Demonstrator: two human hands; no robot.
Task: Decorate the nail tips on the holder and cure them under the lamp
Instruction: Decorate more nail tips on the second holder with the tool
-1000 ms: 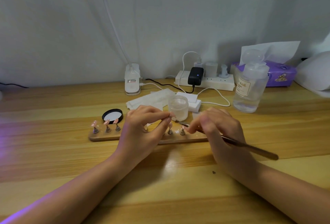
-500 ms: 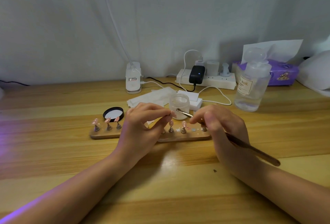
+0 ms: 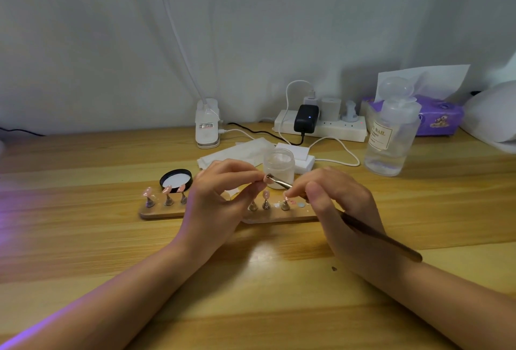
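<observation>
Both hands are busy over the middle of the wooden holder. My left hand pinches a single pink nail tip between thumb and forefinger, lifted just above the holder. My right hand is closed on a thin brush, held like a pen, its metal end touching or nearly touching that tip; I cannot tell which.

I judge this to be the decorating step, with curing not yet begun. The next move calls for a steady, light stroke on the pinched tip, then setting it back on a free stand without smearing it.

Counting outward: three pink tips stand on the holder's left end, and I see about three more stands to the right of my left hand, at least one with a tip; my hand hides the stretch between. One small frosted jar sits open just behind the holder, and one black lid lies white side up nearby. Behind these I count one white lamp base, one power strip, one clear pump bottle and one purple tissue pack, all on the wooden table.
</observation>
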